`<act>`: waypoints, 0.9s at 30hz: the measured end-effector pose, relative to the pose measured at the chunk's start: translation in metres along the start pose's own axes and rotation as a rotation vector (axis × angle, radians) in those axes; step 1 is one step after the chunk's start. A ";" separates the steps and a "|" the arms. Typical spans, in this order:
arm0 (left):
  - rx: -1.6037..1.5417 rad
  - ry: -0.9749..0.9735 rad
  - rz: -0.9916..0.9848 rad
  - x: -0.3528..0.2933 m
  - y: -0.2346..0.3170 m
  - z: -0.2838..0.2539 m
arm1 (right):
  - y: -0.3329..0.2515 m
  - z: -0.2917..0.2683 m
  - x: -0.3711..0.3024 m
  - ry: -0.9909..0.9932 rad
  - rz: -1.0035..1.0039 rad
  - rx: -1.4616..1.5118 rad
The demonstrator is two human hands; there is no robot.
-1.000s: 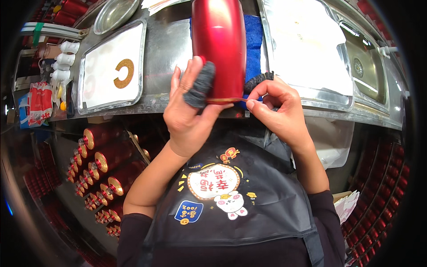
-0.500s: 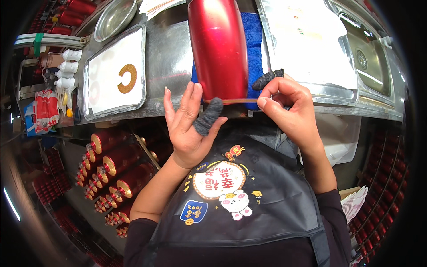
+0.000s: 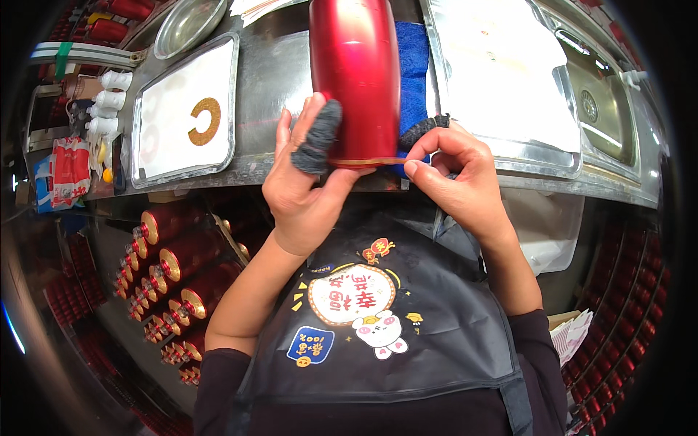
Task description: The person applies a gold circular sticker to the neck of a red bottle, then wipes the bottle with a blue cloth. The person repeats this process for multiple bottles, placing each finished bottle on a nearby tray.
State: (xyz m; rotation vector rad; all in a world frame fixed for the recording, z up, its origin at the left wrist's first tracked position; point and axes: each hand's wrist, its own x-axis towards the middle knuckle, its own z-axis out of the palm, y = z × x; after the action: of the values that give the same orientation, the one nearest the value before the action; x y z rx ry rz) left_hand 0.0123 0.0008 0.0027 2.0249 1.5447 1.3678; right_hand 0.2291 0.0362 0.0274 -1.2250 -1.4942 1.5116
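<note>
A glossy red bottle-shaped vessel (image 3: 356, 80) lies on a blue towel (image 3: 412, 65), its near end at the bench edge. A thin gold strip (image 3: 363, 161) runs across that near end. My left hand (image 3: 302, 182) grips the vessel's near left corner, fingers along its side and thumb against the end by the strip. My right hand (image 3: 454, 171) pinches the strip's right end between thumb and forefinger, just off the vessel. Each hand wears a dark grey finger sleeve: the left one (image 3: 318, 138) on a finger by the vessel, the right one (image 3: 422, 131) above the pinch.
A white-covered tray (image 3: 163, 120) with a gold C-shaped piece (image 3: 206, 121) lies left, below a metal bowl (image 3: 190, 29). Right are another covered tray (image 3: 502, 87) and a sink (image 3: 603, 109). Small white bottles (image 3: 109, 99) stand far left. Several red vessels (image 3: 182, 254) are stacked under the bench.
My left hand has moved up and in against the vessel, its thumb now at the near end. My right hand has shifted slightly left, and less strip shows free beside the vessel.
</note>
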 end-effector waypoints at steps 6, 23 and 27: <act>0.072 -0.051 -0.021 -0.031 -0.005 -0.014 | -0.020 0.000 -0.011 0.008 -0.035 -0.004; 0.433 -0.096 0.274 -0.008 0.022 -0.003 | 0.005 -0.003 0.001 0.015 0.040 0.108; 0.417 -0.029 0.240 0.004 0.017 0.012 | 0.005 0.000 0.002 -0.008 0.059 0.079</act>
State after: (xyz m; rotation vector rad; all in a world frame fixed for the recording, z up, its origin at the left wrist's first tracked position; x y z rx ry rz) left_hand 0.0326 0.0012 0.0100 2.5352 1.7347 1.1555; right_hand 0.2291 0.0374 0.0218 -1.2279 -1.4012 1.6010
